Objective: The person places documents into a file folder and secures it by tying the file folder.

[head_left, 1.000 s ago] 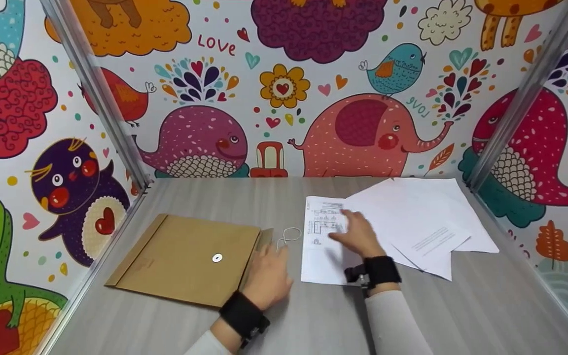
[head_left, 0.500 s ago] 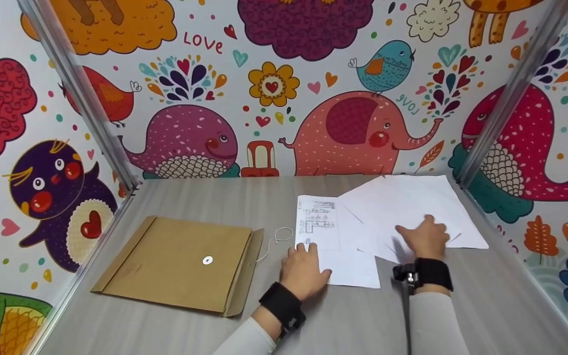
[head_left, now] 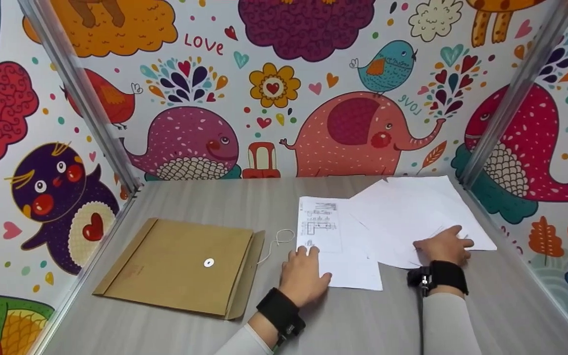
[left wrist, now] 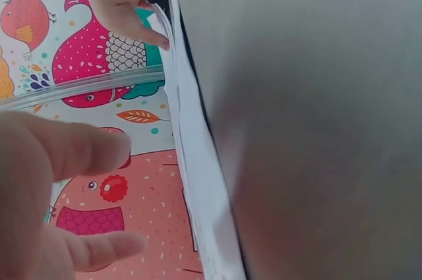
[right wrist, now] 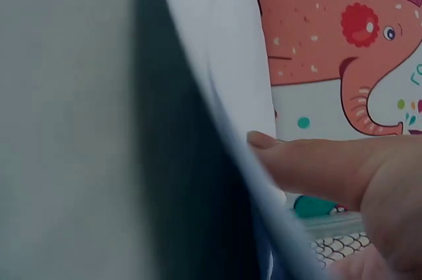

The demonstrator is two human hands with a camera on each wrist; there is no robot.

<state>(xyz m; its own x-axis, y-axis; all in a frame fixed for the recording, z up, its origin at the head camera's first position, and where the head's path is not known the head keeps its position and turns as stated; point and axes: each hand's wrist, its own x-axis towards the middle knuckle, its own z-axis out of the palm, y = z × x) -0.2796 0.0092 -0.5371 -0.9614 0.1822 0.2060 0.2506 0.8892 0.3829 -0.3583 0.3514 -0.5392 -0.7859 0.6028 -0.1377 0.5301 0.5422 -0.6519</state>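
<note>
My left hand (head_left: 304, 272) lies flat with straight fingers on the lower left corner of a printed white sheet (head_left: 336, 244) at the middle of the grey table (head_left: 215, 197). My right hand (head_left: 443, 245) rests on the near edge of a loose pile of blank white sheets (head_left: 412, 212) at the right; its thumb (right wrist: 310, 165) lies along a lifted paper edge in the right wrist view. A brown string-tie envelope (head_left: 180, 264) lies to the left of my left hand, its flap open and its white string (head_left: 279, 241) trailing toward the printed sheet.
Cartoon-patterned walls close the table on three sides, with metal corner posts (head_left: 82, 93) at the back left and back right (head_left: 511, 93). The left wrist view shows paper edges (left wrist: 191, 155) side-on and my right hand (left wrist: 125, 16) far off.
My left hand moved from the envelope's flap onto the printed sheet's corner. My right hand left the printed sheet and slid right to the blank pile's near edge.
</note>
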